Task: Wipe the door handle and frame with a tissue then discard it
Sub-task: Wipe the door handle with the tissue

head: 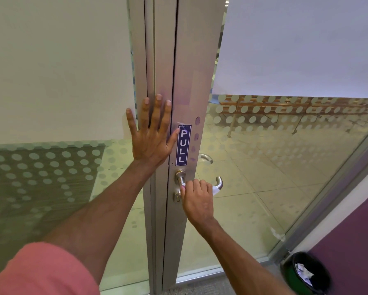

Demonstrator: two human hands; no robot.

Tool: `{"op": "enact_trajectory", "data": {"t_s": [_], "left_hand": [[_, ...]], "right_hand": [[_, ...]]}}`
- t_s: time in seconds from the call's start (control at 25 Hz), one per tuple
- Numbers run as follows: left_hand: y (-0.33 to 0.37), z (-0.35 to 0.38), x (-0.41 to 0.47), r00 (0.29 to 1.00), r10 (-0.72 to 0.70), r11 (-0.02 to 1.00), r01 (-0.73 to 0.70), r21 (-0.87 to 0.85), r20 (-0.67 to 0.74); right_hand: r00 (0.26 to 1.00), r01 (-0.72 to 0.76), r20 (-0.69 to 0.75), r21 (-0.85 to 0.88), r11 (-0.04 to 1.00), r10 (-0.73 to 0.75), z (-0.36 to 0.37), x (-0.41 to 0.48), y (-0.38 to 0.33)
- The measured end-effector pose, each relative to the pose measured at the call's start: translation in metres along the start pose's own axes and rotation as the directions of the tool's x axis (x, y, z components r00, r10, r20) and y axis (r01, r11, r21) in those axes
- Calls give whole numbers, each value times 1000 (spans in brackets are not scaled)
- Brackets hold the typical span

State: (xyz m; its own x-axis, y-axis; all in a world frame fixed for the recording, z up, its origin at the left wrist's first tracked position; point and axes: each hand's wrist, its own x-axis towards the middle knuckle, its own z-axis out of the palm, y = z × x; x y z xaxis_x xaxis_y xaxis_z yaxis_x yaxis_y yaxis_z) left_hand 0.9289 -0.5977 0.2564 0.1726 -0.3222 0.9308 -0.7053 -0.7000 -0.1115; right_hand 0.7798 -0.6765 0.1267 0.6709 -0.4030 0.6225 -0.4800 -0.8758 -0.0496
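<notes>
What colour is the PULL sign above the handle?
Dark navy blue with white letters; PULL sign, clear in the head view.

- My left hand [152, 135] lies flat on the frame [157, 60], left of the sign [183, 145];
- my right hand [198, 201] wraps the handle [218, 182] below it;
- bin [306, 273] far right.

By my left hand [152, 135], a dark blue sticker [183, 145] on the door frame [191, 81] reads "PULL" vertically.

Person, head-camera view: two bare forearms, no watch or jewellery seen. Left hand [152, 133], right hand [198, 201] ungloved. Short coral-pink sleeve [44, 271], plain fabric, on left upper arm.
</notes>
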Motion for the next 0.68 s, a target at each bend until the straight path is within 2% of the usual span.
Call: {"op": "enact_trajectory", "data": {"t_s": [0.24, 0.32, 0.4, 0.52, 0.6, 0.68], "left_hand": [[1, -2, 0, 1000, -7, 1000, 7, -23, 6], [1, -3, 0, 1000, -3, 1000, 3, -28, 15], [1, -4, 0, 1000, -5, 999, 6, -33, 31], [0, -4, 0, 998, -18, 999, 20, -32, 52], [-1, -3, -1, 998, -18, 999, 20, -30, 60], [-2, -3, -1, 998, -16, 999, 17, -27, 59]], "right_hand": [[949, -244, 169, -149, 958, 267, -6, 22, -44], [933, -253, 225, -153, 955, 283, -8, 26, -48], [956, -175, 210, -146, 974, 203, -9, 22, -42], [992, 63, 113, -111, 992, -51, -6, 8, -10], [975, 222, 44, -69, 973, -220, -1, 3, 16], [948, 317, -5, -20, 948, -317, 3, 1, 36]]}}
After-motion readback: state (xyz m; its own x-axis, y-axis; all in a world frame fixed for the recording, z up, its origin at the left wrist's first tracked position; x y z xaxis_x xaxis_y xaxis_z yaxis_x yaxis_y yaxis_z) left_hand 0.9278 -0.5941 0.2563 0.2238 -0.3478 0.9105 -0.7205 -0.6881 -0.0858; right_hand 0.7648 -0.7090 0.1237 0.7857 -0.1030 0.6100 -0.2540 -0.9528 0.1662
